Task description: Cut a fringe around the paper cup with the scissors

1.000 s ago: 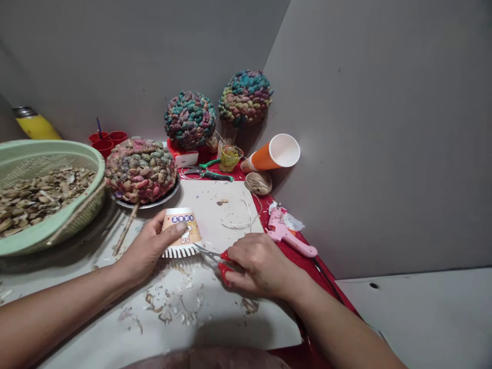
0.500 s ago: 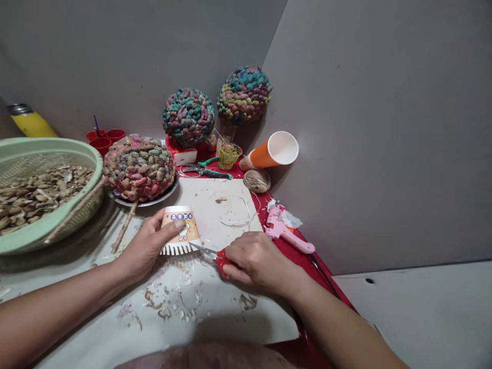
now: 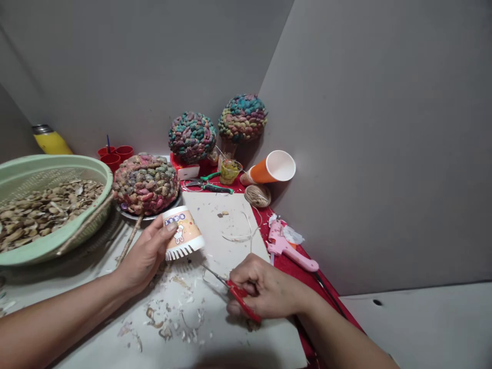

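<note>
Cup pinched by left hand; right hand, fingers curled round scissors, blades clear of rim. Best: cut slits parallel, equally deep.

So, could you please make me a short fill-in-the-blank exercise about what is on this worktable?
1. The right hand holds a pair of red-handled ____.
2. The printed paper cup with the fringed edge is held in the ____ hand.
3. The hot glue gun is mostly ____ in colour.
4. The bottle behind the green basket has a ____ body.

Missing words: scissors; left; pink; yellow.
</note>
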`<state>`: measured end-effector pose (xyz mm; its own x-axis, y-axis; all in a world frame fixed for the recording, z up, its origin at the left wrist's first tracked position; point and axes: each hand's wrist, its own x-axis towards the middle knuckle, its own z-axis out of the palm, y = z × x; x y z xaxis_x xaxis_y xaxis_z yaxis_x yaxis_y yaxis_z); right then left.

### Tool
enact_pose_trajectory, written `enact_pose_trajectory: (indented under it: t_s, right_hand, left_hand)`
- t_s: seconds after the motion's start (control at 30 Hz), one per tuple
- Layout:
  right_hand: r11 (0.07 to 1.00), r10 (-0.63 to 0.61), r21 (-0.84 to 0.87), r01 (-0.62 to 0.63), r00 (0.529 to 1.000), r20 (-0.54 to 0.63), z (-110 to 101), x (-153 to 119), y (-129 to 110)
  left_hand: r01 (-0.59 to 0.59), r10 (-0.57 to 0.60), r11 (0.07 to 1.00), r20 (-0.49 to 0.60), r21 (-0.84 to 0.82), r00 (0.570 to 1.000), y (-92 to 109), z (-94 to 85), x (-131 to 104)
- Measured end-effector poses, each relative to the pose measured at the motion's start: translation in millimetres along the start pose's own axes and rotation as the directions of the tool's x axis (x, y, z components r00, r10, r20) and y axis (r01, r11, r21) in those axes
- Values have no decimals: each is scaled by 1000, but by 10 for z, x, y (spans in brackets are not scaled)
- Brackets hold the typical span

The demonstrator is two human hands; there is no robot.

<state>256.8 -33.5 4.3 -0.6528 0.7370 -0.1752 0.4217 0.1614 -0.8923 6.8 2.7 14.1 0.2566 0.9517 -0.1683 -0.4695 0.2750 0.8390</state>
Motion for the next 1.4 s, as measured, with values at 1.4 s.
enact_pose_trajectory:
  t_s: [1.4]
  right_hand:
    - [949,-34,315,16,998,52,-27,79,-38]
  left_hand:
    - [30,-32,998,46,52,998,27,72,-82]
